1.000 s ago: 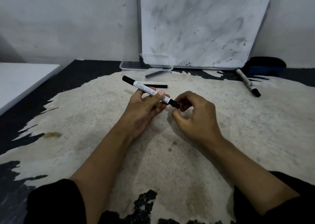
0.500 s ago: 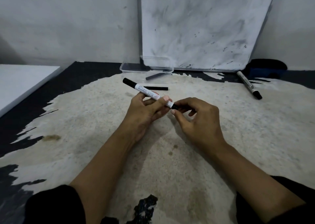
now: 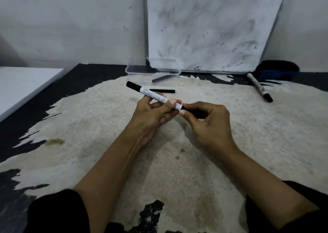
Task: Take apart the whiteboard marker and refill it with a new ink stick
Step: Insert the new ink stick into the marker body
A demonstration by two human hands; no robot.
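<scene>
A white whiteboard marker [image 3: 150,94] with a black cap at its far end slants above the worn table. My left hand [image 3: 154,110] grips its white barrel near the lower end. My right hand [image 3: 205,119] pinches the black end piece of the same marker between thumb and fingers, which hide most of it. A thin black ink stick [image 3: 162,90] lies flat on the table just behind the marker. A grey stick [image 3: 161,78] leans at the front of a clear plastic box [image 3: 134,69].
A second marker [image 3: 259,87] lies at the right, near a dark blue eraser [image 3: 277,70]. A smudged whiteboard [image 3: 213,27] leans on the wall behind. A white slab [image 3: 21,85] sits at the left. The table top [image 3: 88,130] is peeling, pale over black.
My right hand has closed its fingers over the marker's black end, which showed a second ago. Both hands have stayed in about the same place.
</scene>
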